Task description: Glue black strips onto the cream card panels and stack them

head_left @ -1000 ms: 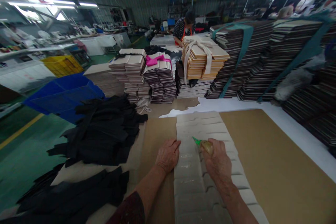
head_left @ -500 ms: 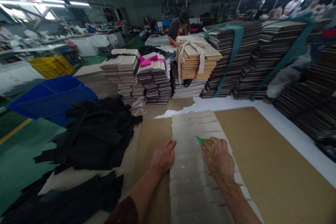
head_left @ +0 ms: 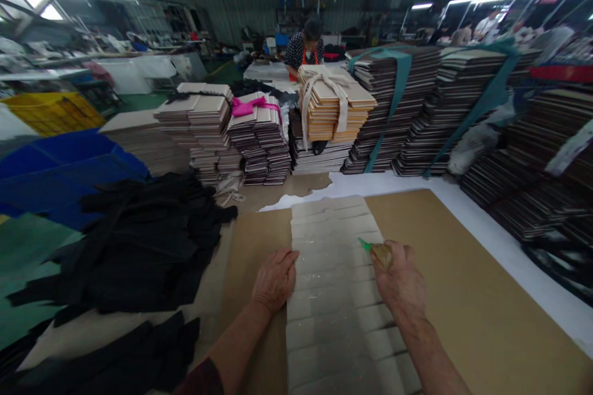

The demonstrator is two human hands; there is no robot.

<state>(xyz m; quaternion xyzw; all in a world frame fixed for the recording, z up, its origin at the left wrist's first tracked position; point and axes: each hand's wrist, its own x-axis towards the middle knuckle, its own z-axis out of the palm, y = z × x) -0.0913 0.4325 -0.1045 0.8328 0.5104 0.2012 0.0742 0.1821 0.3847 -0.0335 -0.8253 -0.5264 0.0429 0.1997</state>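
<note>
A long row of overlapping beige-grey pieces [head_left: 324, 296] runs away from me over a brown board [head_left: 467, 284]. Small shiny wet spots dot its left half. My left hand [head_left: 274, 281] lies flat at the row's left edge, its fingertips touching the pieces and holding nothing. In my right hand [head_left: 403, 284] is a squeeze bottle [head_left: 382, 255], amber-brown, with a green nozzle [head_left: 365, 245]. The nozzle points left, over the right half of the row; whether it touches the surface I cannot tell.
Black fabric pieces [head_left: 139, 241] are heaped on the left, beside a blue bin [head_left: 69, 166] and a yellow crate [head_left: 53, 112]. Tied stacks of panels [head_left: 259, 142] line the back, taller ones [head_left: 417, 105] further right. A person [head_left: 303, 49] bends over a table beyond.
My right hand has shifted the bottle rightward across the row, toward its right edge. The left hand stays at the left edge. The whole view has swung slightly to the right.
</note>
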